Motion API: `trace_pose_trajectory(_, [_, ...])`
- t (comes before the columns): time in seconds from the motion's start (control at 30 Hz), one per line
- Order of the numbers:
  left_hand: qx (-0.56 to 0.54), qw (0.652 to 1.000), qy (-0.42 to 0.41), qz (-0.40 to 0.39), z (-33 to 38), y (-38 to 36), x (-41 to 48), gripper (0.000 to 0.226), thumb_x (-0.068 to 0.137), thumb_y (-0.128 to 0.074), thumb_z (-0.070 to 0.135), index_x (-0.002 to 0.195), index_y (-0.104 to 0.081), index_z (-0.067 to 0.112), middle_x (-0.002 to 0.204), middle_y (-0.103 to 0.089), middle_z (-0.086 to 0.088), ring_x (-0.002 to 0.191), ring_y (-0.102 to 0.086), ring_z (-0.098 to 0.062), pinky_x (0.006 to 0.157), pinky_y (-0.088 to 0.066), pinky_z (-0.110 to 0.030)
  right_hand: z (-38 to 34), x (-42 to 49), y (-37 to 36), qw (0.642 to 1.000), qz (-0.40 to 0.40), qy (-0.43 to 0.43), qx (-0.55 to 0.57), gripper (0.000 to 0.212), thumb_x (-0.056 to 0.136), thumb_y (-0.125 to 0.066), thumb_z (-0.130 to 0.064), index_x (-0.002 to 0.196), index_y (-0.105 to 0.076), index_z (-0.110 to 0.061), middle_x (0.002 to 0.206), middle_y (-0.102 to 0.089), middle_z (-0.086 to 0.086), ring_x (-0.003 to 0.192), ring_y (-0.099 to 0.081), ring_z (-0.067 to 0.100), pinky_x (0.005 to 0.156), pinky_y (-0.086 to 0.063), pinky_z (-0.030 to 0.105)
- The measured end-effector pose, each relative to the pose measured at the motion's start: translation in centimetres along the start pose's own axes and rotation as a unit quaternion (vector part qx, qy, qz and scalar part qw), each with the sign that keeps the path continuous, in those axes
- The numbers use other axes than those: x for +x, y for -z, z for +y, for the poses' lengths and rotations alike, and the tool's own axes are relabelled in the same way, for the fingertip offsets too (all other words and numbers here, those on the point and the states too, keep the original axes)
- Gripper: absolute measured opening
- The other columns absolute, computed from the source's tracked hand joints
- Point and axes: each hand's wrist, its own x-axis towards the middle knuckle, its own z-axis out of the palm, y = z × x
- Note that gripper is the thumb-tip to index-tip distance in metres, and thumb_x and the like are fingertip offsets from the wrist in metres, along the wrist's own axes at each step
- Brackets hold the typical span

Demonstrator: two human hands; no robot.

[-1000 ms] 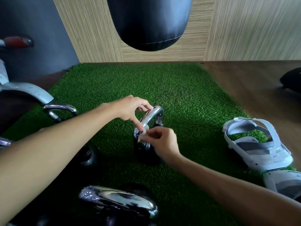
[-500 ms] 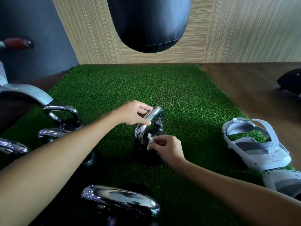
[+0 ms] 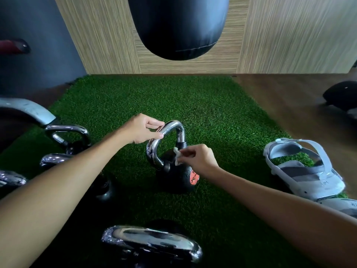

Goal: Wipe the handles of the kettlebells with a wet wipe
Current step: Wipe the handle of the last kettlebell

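A gym: hanging punching bag (image 3: 177,26); chrome-handled kettlebells (image 3: 173,171); artificial turf (image 3: 193,105).

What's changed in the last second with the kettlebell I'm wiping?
The right hand carried the wet wipe off the near leg of the handle to the foot of its far leg. The kettlebell turned, so the loop faces the camera more and an orange label shows. The left hand kept pinching the top of the handle; the other kettlebells and the sandals stayed put.

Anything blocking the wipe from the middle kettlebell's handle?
Nothing visible. The right hand pinches the wipe close to the handle, near its right post; the left hand holds the top, clear of that spot.
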Motion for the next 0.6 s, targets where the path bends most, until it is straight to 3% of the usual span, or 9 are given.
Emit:
trace_pose_trajectory(0.07, [-0.031, 0.999, 0.003, 0.019, -1.0, -0.1, 0.6, 0.048, 0.076, -0.086, 0.045, 0.121, -0.070, 0.043, 0.129, -0.069, 0.013, 0.108, -0.067, -0.014, 0.091, -0.051, -0.032, -1.5, 1.9, -0.9, 1.000, -0.017, 0.014, -0.020, 0.021, 0.083, -0.082, -0.029, 0.103, -0.080, -0.022, 0.094, -0.076, -0.008, 0.083, -0.069, 0.003, 0.065, -0.048, 0.009])
trace_pose_trajectory(0.17, [-0.042, 0.998, 0.009, 0.053, -1.3, 0.0, 1.3, 0.044, 0.069, -0.089, 0.052, 0.109, -0.075, 0.041, 0.116, -0.073, 0.018, 0.105, -0.066, -0.007, 0.067, -0.036, -0.019, -2.8, 4.0, -2.4, 0.990, -0.104, 0.035, -0.087, 0.028, 0.086, -0.080, -0.027, 0.112, -0.077, -0.016, 0.105, -0.077, -0.001, 0.083, -0.067, 0.006, 0.070, -0.047, 0.009])
trace_pose_trajectory(0.3, [-0.031, 0.995, 0.003, 0.093, -1.7, 0.1, 1.3, 0.033, 0.070, -0.088, 0.050, 0.099, -0.078, 0.036, 0.095, -0.074, 0.022, 0.088, -0.060, 0.007, 0.062, -0.034, -0.016, -2.4, 5.5, -3.4, 0.988, -0.126, 0.017, -0.084, 0.030, 0.084, -0.081, -0.024, 0.112, -0.077, -0.016, 0.106, -0.077, -0.001, 0.078, -0.064, 0.001, 0.065, -0.043, 0.007])
trace_pose_trajectory(0.4, [-0.058, 0.992, 0.010, 0.114, -3.1, -0.1, 1.4, 0.030, 0.071, -0.088, 0.048, 0.096, -0.079, 0.036, 0.088, -0.074, 0.021, 0.084, -0.063, 0.007, 0.060, -0.038, -0.014, -2.7, 6.0, -4.2, 0.989, -0.138, -0.002, -0.054, 0.029, 0.086, -0.080, -0.025, 0.113, -0.076, -0.015, 0.108, -0.077, 0.000, 0.087, -0.069, 0.008, 0.076, -0.051, 0.015])
trace_pose_trajectory(0.53, [-0.064, 0.990, 0.011, 0.125, -4.1, 0.0, 1.1, 0.031, 0.071, -0.086, 0.055, 0.097, -0.079, 0.040, 0.088, -0.074, 0.023, 0.084, -0.063, 0.007, 0.059, -0.039, -0.016, -4.3, 6.6, -5.8, 0.978, -0.134, -0.088, 0.136, 0.016, 0.085, -0.079, -0.013, 0.099, -0.076, -0.020, 0.103, -0.076, 0.004, 0.099, -0.072, 0.023, 0.090, -0.060, 0.036])
trace_pose_trajectory(0.6, [-0.054, 0.990, 0.007, 0.131, -4.2, 0.1, 1.2, 0.030, 0.073, -0.084, 0.057, 0.097, -0.078, 0.041, 0.087, -0.072, 0.025, 0.081, -0.060, 0.008, 0.056, -0.038, -0.017, -4.6, 6.8, -6.0, 0.968, -0.113, -0.120, 0.189, 0.016, 0.084, -0.079, -0.010, 0.096, -0.073, -0.020, 0.105, -0.074, 0.006, 0.098, -0.069, 0.022, 0.089, -0.059, 0.037])
